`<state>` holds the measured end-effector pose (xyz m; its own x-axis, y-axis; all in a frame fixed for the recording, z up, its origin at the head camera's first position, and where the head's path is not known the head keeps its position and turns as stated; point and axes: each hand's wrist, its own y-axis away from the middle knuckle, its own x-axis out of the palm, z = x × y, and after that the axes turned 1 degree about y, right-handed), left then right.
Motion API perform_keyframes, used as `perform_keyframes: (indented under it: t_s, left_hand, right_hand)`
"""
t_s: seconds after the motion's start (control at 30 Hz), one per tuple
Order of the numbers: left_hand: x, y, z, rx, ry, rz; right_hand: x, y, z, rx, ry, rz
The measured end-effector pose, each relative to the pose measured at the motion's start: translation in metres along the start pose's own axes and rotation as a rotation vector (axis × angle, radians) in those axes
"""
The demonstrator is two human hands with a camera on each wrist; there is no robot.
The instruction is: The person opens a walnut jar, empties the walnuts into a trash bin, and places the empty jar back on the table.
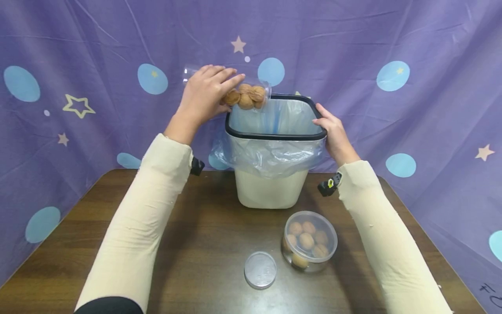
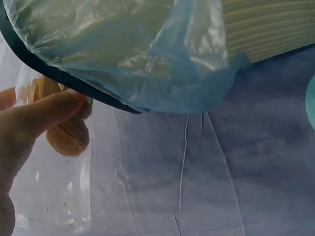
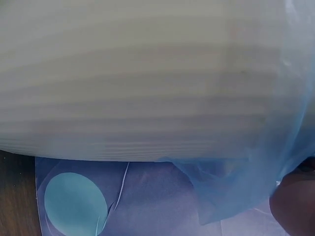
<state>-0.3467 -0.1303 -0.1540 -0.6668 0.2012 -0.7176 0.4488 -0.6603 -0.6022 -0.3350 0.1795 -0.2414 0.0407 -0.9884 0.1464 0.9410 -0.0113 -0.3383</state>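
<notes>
My left hand (image 1: 208,91) grips a clear plastic jar (image 2: 74,196) tipped on its side, its mouth over the left rim of a trash bin (image 1: 270,187). Several walnuts (image 1: 246,97) lie toward the jar's mouth, while its base end holds only crumbs. A black ring (image 1: 274,136) tops the white bin, clamping a translucent bluish bag (image 1: 270,159) that lines it and drapes outside. On the bin's right side, my right hand (image 1: 333,131) holds the rim, thumb and fingers around it. In the right wrist view the ribbed bin wall (image 3: 138,88) fills most of the picture.
A round clear tub (image 1: 310,240) with a lid and several walnuts inside stands on the wooden table (image 1: 204,244), in front of the bin. Left of it lies a small silver round lid (image 1: 260,270). A purple curtain (image 1: 333,39) hangs close behind the bin.
</notes>
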Motion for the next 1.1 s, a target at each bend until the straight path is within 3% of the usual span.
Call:
perform_keyframes:
  t_s: [0.13, 0.43, 0.6, 0.87, 1.1]
  left_hand:
    - [-0.0015, -0.0015, -0.0035, 0.022, -0.007, -0.003]
    - [-0.0072, -0.0027, -0.0048, 0.008, 0.027, -0.002]
    - [-0.0057, -0.0016, -0.0018, -0.01, 0.007, -0.009]
    - [-0.002, 0.0035, 0.0017, -0.04, 0.033, 0.035]
    - [-0.0011, 0.0035, 0.0037, -0.023, 0.049, 0.015]
  right_hand:
    - [-0.0001, -0.0002, -0.0004, 0.002, -0.008, 0.003]
    - [-0.0007, -0.0003, -0.0011, -0.002, -0.009, 0.002]
    - [-0.0006, -0.0001, -0.0012, -0.004, -0.004, 0.006]
    - [0.0016, 0.0013, -0.0018, -0.002, -0.006, 0.011]
    - [0.002, 0.0011, -0.0009, -0.001, -0.013, 0.009]
